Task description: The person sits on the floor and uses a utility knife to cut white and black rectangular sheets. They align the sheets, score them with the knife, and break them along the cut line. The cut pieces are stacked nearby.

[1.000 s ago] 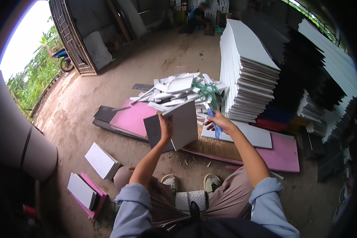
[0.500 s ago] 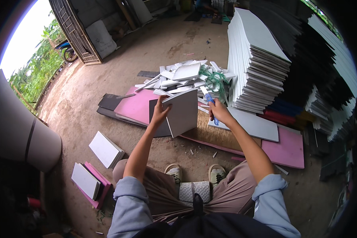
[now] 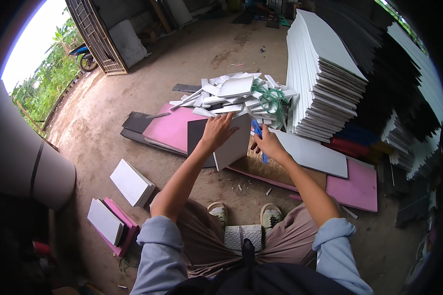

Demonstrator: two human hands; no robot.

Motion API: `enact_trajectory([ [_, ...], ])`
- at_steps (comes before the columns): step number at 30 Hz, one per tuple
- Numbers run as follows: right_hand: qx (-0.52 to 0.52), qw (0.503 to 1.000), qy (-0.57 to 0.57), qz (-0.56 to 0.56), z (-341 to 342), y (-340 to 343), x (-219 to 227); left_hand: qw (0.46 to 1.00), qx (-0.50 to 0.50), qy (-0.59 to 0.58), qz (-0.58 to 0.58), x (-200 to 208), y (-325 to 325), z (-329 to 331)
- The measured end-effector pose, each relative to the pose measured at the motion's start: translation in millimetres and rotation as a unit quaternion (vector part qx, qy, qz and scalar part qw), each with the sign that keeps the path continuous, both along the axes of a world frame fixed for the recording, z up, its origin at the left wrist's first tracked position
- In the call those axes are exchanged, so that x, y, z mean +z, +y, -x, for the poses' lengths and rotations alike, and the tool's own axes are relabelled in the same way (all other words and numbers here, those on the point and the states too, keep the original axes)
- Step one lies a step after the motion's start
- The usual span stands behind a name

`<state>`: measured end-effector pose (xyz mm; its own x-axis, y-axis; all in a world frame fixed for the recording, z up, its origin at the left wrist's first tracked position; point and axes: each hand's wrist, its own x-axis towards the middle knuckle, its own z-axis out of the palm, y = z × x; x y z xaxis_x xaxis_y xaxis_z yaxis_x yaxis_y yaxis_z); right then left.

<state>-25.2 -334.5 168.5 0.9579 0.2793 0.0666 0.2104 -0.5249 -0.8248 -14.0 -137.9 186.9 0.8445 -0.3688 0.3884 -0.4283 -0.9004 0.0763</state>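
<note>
In front of me a white foam sheet [image 3: 232, 147] stands tilted on edge, its lower corner at the work boards. My left hand [image 3: 219, 132] is at its upper left edge, fingers over the top and thumb on the near face. My right hand [image 3: 269, 145] is closed round a blue utility knife [image 3: 257, 129], beside the sheet's right edge. The knife's blade end points up and away; whether it touches the sheet I cannot tell. A dark sheet [image 3: 196, 132] shows behind the left forearm.
White offcuts [image 3: 236, 87] with green twine [image 3: 271, 98] are heaped beyond. A tall stack of white sheets [image 3: 325, 73] rises at the right. Pink boards [image 3: 352, 184] and a brown board [image 3: 300, 177] lie before me. Small stacks [image 3: 132, 182] sit at the left, near a large roll [image 3: 49, 172].
My left hand has shifted right and up to the sheet's top edge, its fingers more stretched. My right hand and the knife have moved slightly left, close to the sheet.
</note>
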Motion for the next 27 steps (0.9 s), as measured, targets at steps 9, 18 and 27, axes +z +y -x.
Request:
enact_trajectory([
  [9, -0.024, 0.998, 0.025, 0.054, -3.2, -3.5, 5.7, 1.000, -0.017, 0.017, 0.016, -5.0, -20.5, -19.9],
  [18, -0.044, 0.982, -0.042, 0.177, 3.7, 4.4, 19.1, 0.993, -0.036, -0.102, 0.041, -13.2, -26.4, -24.2],
  [27, -0.025, 0.971, -0.041, 0.235, 12.2, 11.0, 27.0, 0.992, -0.029, -0.094, 0.073, -17.8, -28.7, -25.3],
])
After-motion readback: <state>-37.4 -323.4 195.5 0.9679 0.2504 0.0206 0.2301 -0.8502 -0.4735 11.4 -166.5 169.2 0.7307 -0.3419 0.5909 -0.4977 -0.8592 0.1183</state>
